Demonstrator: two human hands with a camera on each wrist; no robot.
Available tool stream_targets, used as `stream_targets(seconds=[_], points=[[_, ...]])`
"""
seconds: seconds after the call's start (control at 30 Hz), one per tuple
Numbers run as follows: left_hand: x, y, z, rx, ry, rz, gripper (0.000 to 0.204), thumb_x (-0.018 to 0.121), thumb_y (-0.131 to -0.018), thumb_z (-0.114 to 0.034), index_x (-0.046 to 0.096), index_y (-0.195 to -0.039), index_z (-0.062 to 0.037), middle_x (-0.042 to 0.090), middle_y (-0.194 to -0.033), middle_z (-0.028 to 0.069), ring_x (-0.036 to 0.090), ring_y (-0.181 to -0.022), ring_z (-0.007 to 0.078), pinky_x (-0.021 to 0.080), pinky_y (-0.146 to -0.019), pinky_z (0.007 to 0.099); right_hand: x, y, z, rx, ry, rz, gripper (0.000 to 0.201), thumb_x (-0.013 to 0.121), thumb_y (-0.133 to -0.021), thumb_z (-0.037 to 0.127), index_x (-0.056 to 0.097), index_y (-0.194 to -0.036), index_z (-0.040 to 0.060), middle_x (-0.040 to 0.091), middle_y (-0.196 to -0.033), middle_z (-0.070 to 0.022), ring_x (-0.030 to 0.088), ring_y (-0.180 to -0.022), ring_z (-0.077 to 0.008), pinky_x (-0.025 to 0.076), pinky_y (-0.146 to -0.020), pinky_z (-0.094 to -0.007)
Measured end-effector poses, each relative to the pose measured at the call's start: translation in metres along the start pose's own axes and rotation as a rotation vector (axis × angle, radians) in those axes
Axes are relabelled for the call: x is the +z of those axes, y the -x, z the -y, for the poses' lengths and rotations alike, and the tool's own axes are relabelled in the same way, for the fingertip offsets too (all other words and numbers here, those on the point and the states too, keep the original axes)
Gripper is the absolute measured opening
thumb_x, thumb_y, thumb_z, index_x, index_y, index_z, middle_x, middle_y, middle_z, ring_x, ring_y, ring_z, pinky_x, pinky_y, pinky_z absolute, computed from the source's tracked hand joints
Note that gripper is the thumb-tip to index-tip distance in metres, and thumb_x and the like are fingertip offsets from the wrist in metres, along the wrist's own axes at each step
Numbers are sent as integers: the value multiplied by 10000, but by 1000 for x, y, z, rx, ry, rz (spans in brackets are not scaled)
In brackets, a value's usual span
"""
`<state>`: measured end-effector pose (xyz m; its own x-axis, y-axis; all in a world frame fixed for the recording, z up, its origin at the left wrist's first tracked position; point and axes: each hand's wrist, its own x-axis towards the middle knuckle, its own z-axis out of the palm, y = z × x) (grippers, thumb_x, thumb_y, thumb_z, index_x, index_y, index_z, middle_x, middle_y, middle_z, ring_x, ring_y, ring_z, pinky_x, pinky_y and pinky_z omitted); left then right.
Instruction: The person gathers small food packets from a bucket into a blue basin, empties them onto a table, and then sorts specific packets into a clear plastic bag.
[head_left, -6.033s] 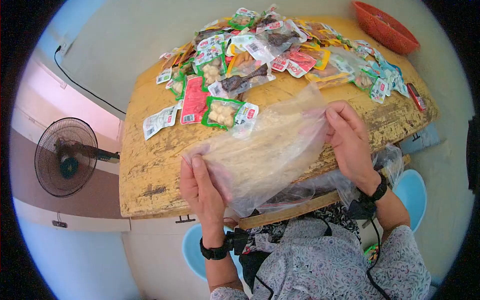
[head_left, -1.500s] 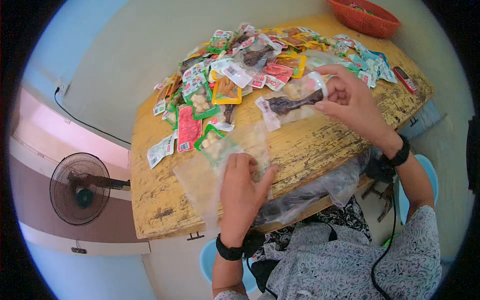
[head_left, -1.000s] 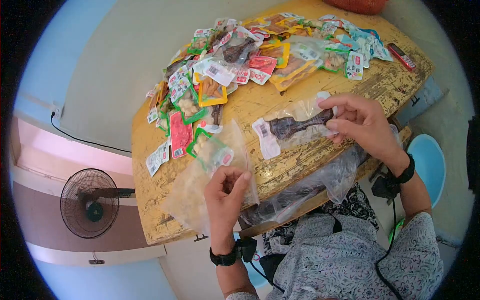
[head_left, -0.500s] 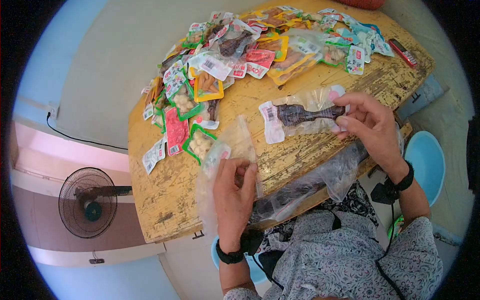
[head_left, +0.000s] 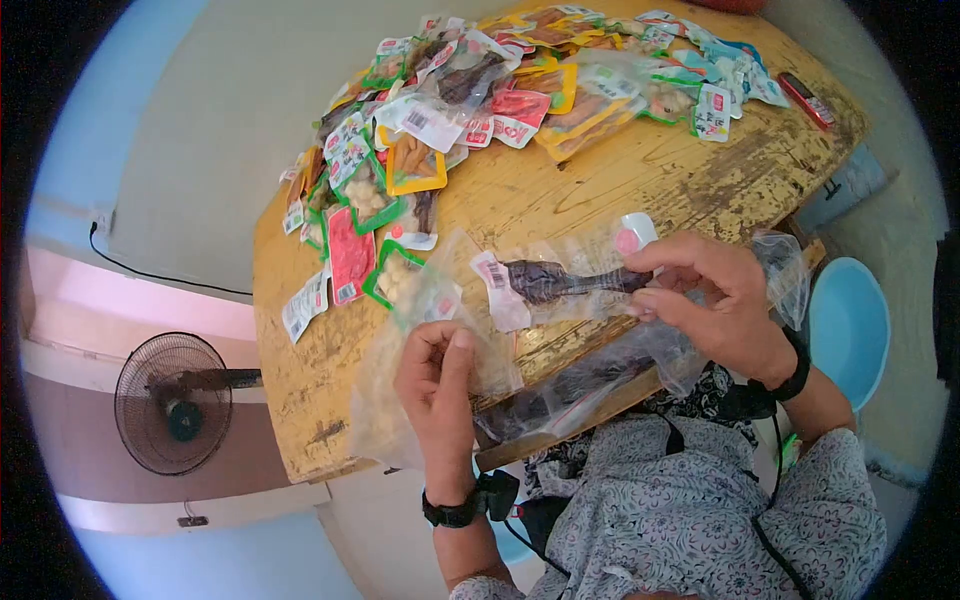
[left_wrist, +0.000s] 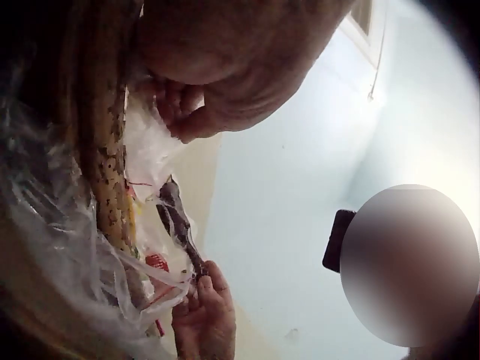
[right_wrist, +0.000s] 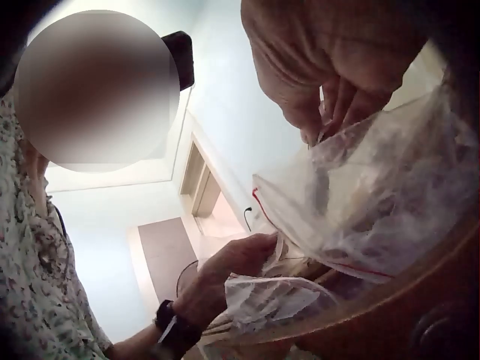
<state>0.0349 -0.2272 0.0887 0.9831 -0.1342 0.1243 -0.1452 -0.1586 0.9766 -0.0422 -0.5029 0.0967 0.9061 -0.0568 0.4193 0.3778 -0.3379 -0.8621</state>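
Worn yellow table (head_left: 660,190) topped by packet pile (head_left: 430,125), far side. Clear zip bag (head_left: 385,375) pinched at edge by left hand (head_left: 440,390), thumb against curled fingers, over near table edge. Drumstick packet (head_left: 565,283) pinched at right end by right hand (head_left: 715,305); most of it extends left of grip, label end at bag, contact unclear. Right hand angled inward, fingers bent.

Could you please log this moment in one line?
left hand: pinches clear bag | right hand: pinches dark-filled pack | packets: on table
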Motion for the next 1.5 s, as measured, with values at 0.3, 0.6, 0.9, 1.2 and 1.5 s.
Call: stream_targets(seconds=[0.3, 0.6, 0.9, 1.2, 1.5], points=[[3, 18, -22, 30, 42, 49, 61, 644, -960, -89, 610, -954, -38, 522, -870, -34, 481, -774, 51, 385, -707, 211, 12, -11, 5, 175, -270, -63, 284, 704, -891, 8, 690, -1175, 27, 677, -1054, -48, 654, -814, -85, 549, -723, -228], [-4, 19, -46, 76, 125, 225, 57, 639, -957, -83, 603, -968, -40, 531, -887, -22, 496, -795, 61, 412, -711, 230, 31, -42, 25, 263, -306, 178, 342, 706, -894, 14, 655, -1230, 47, 633, -1036, -48, 611, -661, -56, 472, -526, -189], [-5, 2, 3, 663, -27, -17, 157, 638, -944, -163, 578, -947, -18, 566, -832, 105, 565, -728, 222, 465, -656, 341, 58, -43, 1, 240, -24, -71, 363, 646, -958, 141, 585, -1309, 72, 571, -895, 35, 394, -565, -6, 316, -444, -178], [-14, 19, -2, 612, 60, 185, 149, 612, -965, -173, 555, -936, -39, 540, -814, 108, 546, -720, 257, 455, -663, 361, 77, -29, 8, 277, -84, 80, 343, 650, -937, 73, 587, -1273, 65, 655, -917, -15, 513, -549, -41, 375, -456, -184], [-23, 18, -16, 536, 90, 323, 98, 618, -960, -121, 584, -990, -34, 584, -875, 102, 582, -734, 215, 464, -653, 323, 89, -51, 23, 405, -306, 303, 388, 642, -929, 46, 528, -1300, 39, 674, -921, -47, 565, -546, -67, 416, -462, -195]])
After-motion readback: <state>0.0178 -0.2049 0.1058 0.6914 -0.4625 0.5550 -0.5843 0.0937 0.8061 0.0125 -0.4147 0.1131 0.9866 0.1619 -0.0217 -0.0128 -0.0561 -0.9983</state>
